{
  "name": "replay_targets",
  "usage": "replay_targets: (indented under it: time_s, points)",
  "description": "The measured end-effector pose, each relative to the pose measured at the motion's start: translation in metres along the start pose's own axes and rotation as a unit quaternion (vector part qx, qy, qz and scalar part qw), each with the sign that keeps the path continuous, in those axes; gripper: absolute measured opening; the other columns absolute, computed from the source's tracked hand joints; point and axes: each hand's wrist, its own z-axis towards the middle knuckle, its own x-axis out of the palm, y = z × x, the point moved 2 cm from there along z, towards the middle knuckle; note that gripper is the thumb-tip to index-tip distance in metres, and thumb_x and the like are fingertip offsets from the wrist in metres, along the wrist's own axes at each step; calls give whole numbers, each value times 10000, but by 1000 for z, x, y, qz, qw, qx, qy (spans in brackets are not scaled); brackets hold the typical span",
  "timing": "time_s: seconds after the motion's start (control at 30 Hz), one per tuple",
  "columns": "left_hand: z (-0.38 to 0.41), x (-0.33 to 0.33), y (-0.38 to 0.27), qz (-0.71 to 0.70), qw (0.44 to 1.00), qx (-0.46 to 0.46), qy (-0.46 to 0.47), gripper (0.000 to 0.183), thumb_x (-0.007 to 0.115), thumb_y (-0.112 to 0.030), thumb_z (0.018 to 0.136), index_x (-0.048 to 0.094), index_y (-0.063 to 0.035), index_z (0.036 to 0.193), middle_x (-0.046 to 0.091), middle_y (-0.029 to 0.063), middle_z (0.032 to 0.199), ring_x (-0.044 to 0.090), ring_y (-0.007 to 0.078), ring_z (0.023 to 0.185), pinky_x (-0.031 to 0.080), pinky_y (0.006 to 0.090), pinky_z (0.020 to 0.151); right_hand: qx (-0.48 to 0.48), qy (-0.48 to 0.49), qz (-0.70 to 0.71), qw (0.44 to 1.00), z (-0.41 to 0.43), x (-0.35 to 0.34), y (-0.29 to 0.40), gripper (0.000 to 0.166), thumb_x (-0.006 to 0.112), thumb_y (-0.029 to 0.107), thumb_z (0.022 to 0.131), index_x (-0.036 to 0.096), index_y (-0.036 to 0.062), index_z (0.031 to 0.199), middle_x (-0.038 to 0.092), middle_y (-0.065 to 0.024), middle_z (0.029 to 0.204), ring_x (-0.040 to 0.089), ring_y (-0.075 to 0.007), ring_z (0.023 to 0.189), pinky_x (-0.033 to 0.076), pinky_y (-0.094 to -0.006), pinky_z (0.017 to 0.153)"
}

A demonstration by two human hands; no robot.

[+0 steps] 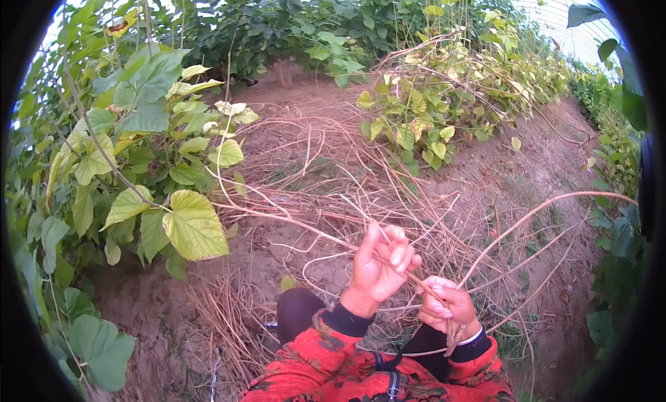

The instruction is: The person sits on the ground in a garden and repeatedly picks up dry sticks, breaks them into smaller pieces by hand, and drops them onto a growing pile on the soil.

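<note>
A long, thin brown plant stem (312, 229) runs from the left across to both hands. My left hand (382, 266) has its fingers curled around this stem, palm partly turned up. Just right of it, my right hand (448, 304) grips the thicker end of the same stem. Other stems also meet at my right hand, and a long curved stem (525, 214) arches from there to the far right. A frayed, dry end (453, 339) hangs below the right palm.
Loose dry stems (312, 194) cover the soil ahead, and a bundle of stems (234, 319) lies at lower left. Leafy plants (140, 121) stand close on the left. A yellowing bush (426, 110) grows ahead right. Dark leaves (619, 298) edge the right side.
</note>
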Motion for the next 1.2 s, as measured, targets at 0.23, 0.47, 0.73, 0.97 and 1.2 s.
replay_targets:
  time_s: [0.23, 0.47, 0.73, 0.97, 1.2]
  points:
    - [1, -1, -4, 51, 998, -24, -1, 431, 371, -381, 1009, 494, -75, 732, 323, -45, 542, 307, 69, 465, 302, 230, 444, -121, -130, -78, 981, -3, -41, 34, 292, 466, 256, 977, 534, -11, 1073, 649, -147, 863, 621, -188, 704, 522, -304, 648]
    - [16, -26, 14, 112, 985, 26, -128, 382, 418, -354, 999, 477, -123, 701, 284, -57, 509, 270, 72, 429, 280, 231, 425, -340, -226, 27, 912, 32, -80, 97, 405, 355, 466, 995, 525, 105, 920, 510, 8, 700, 414, -82, 514, 355, -232, 467]
    - [26, 4, 6, 169, 974, 111, -104, 405, 385, -322, 1012, 432, -125, 662, 289, -43, 510, 280, 88, 454, 304, 256, 470, -370, -377, 24, 849, 90, -98, 131, 362, 317, 369, 1004, 507, 80, 899, 343, 52, 556, 260, -81, 399, 240, -257, 385]
    - [9, 32, 23, 303, 933, 193, -35, 444, 357, -327, 1016, 391, -130, 620, 264, -35, 501, 276, 114, 477, 289, 288, 511, -366, -418, 94, 826, 91, -120, 136, 322, 312, 313, 987, 485, 96, 824, 302, 49, 524, 245, -95, 385, 208, -278, 372]
    - [-67, 47, 22, 434, 883, 181, -2, 532, 208, -383, 1038, 340, -135, 586, 262, -45, 458, 212, 103, 404, 196, 287, 418, -439, -531, 89, 719, 33, -203, 155, 334, 344, 358, 987, 435, 122, 769, 385, 20, 546, 297, -105, 387, 231, -280, 353]
